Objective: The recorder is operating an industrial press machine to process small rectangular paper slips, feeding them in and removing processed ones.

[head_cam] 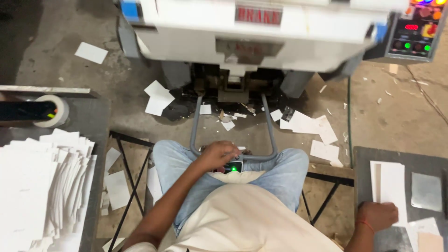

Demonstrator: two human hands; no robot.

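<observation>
Seated person, viewed from above; jeans and cream shirt fill the lower centre.

Left hand [218, 155]: over the lap, fingers curled down onto a small dark device [233, 166] with a green light, which sits between the thighs just under the hand. The hand covers the device's upper left part; whether the grip actually closes around it, I cannot tell.

Right hand [379, 216]: clenched into a loose fist, resting on the dark surface [364, 158] at the right. Knuckles touch the lower edge of a white sheet stack [389, 186] lying flat there. Nothing seen held inside the fist. A grey square plate [426, 191] lies just beside the stack, to its right.

Left side: a second surface carries a large fanned pile of white cards [44, 186]; a tape roll [52, 111] stands behind it.

Ahead: a white machine [261, 37], blurred, with a control panel [415, 30] of coloured lights at its right. A grey metal bar loop [233, 135] runs from the machine base toward the knees. Loose paper scraps [308, 125] lie scattered on the concrete floor [387, 126].
</observation>
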